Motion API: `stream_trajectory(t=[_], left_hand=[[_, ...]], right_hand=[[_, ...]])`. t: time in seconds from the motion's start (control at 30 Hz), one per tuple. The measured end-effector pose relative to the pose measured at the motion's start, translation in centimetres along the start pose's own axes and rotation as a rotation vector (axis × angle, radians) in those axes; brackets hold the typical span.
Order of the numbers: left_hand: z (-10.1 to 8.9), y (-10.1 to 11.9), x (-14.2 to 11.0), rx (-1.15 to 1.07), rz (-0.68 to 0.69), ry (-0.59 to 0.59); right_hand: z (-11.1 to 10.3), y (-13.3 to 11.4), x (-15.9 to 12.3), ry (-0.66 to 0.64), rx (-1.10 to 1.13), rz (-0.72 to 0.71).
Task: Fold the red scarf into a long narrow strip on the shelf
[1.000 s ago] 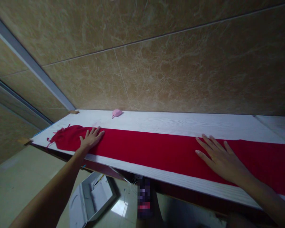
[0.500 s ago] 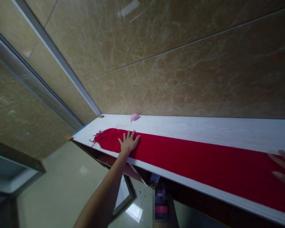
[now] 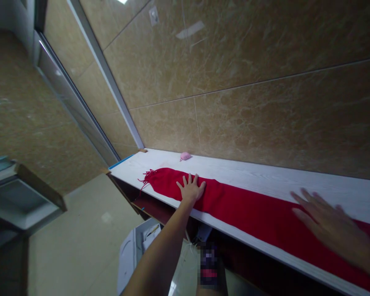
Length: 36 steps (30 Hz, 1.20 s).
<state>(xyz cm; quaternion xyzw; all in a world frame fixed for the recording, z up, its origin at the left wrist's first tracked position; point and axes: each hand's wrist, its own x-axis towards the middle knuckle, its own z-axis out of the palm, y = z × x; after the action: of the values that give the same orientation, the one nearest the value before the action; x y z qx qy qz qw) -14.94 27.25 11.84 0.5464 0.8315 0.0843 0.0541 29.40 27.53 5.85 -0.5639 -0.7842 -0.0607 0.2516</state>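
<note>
A long red scarf (image 3: 249, 205) lies stretched along a white wood-grain shelf top (image 3: 253, 172), its fringed end gathered at the left. My left hand (image 3: 191, 189) rests flat on the scarf near that end, fingers spread. Over the right part of the scarf is my right hand (image 3: 323, 218), fingers apart and slightly blurred; whether it touches the cloth I cannot tell. Small ripples show in the cloth just right of my left hand. The scarf's far right end runs out of view.
A small pink object (image 3: 185, 156) sits at the back of the shelf top against the tiled wall (image 3: 265, 115). Below are open dark compartments (image 3: 154, 210) and a white plastic item (image 3: 129, 250). A framed cabinet (image 3: 24, 201) stands at the far left.
My right hand has come further into view, moving left over the scarf. The view has shifted, so the scarf and my left hand appear further right. Ripples have formed in the cloth.
</note>
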Motion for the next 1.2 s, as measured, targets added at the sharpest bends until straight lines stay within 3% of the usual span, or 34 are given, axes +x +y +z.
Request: stream_trajectory(t=[0.2,0.3,0.5,0.73,0.87,0.97,1.07,1.2], left_hand=[[-0.2,0.1,-0.3,-0.005,-0.003,0.003],[-0.4,0.1,-0.4,-0.023,0.002,0.001],[-0.1,1.5,-2.0,-0.062,0.008,0.018],[1.6,7.1,-5.4,-0.136,0.045,0.033],[1.8,10.6,-7.8,-0.189,0.094,-0.023],[0.5,12.5,-9.5,-0.252,0.178,-0.139],[-2.2,11.9,-9.2,-0.32,0.298,-0.147],[-6.7,6.3,-5.2,-0.29,0.294,-0.003]], right_hand=[[2.3,-17.1,5.5,-0.292,-0.016,-0.044],[3.6,-20.0,5.9,-0.335,-0.061,-0.081],[3.4,-15.2,3.9,-0.355,-0.086,-0.128],[2.8,-7.7,1.2,-0.283,-0.101,-0.154],[2.5,-2.0,-0.8,-0.246,-0.092,-0.186],[2.0,2.1,-2.3,-0.237,-0.084,-0.173],[1.2,5.1,-3.6,-0.237,-0.06,-0.122],[0.2,6.5,-4.7,-0.249,-0.043,-0.074]])
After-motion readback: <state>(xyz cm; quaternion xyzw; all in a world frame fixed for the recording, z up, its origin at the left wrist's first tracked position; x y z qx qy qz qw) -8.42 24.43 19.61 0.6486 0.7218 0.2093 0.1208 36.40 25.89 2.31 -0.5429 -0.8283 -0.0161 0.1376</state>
